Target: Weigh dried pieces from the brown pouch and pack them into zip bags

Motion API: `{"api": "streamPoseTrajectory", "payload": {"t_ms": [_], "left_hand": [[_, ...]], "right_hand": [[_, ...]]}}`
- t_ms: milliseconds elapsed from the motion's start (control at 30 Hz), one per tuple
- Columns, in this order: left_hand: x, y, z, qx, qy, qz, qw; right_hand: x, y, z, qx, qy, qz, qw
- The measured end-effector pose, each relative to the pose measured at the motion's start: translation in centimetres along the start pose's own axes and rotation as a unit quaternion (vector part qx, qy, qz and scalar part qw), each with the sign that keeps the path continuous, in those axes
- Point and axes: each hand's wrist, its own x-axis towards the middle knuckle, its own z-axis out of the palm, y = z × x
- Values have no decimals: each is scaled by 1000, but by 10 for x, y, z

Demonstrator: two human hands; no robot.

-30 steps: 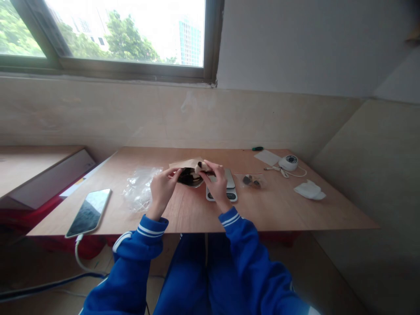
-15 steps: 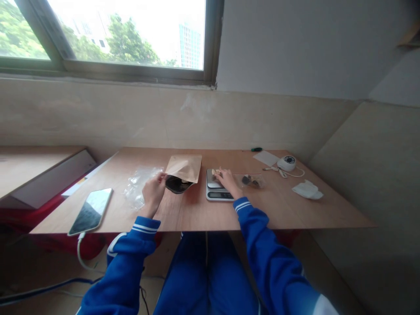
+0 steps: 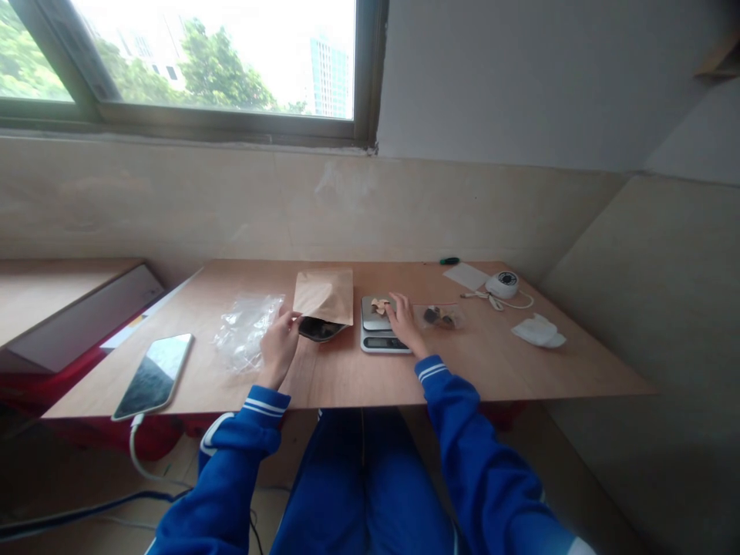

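My left hand [image 3: 280, 344] pinches the left edge of a brown paper pouch [image 3: 324, 294], which lies with its dark mouth gaping toward me. What is inside the pouch is too dark to name. A white digital kitchen scale [image 3: 386, 344] with a steel plate stands to its right. Several pale, dried-looking slices [image 3: 380, 307] rest on the plate. My right hand [image 3: 405, 321] is over the right side of the scale, fingers apart beside the slices and with nothing visible in them.
Right of the scale lies a clear zip bag [image 3: 442, 317] with dark and tan pieces. Beyond are a white camera-like device [image 3: 502, 285] with cable, a white crumpled sheet [image 3: 539, 331] and a green-handled screwdriver [image 3: 449, 261]. On the left are clear plastic bags [image 3: 246, 327] and a plugged-in phone [image 3: 153, 376].
My right hand has drawn back slightly to the right, its fingers off the slices, so the pile on the plate shows. My left hand's side of the pouch mouth has closed down somewhat.
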Motion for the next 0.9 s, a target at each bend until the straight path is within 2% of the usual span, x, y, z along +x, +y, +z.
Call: {"api": "streamPoseTrajectory", "payload": {"t_ms": [100,267,367,433,633,767,900], "left_hand": [[-2,-2,1,0,4,2,1000],[-2,-4,0,0,1,1,1000],[0,-4,1,3,-3,4,1000],[0,-3,2,6,-3,6,1000],[-8,3,3,-3,3,35,999],[-15,11,-1,-20,4,53,998],[-20,21,-8,-16,14,44,999]], "right_hand": [[-5,-5,-8,18,10,-8,1000],[-19,-25,-35,44,128,0,991],[-28,-49,-50,68,154,13,986],[-34,-69,-57,95,135,1,986],[-54,-135,-63,171,-13,-99,980],[-59,-160,-35,179,-104,-124,970],[-49,-168,10,52,-160,-126,978]]}}
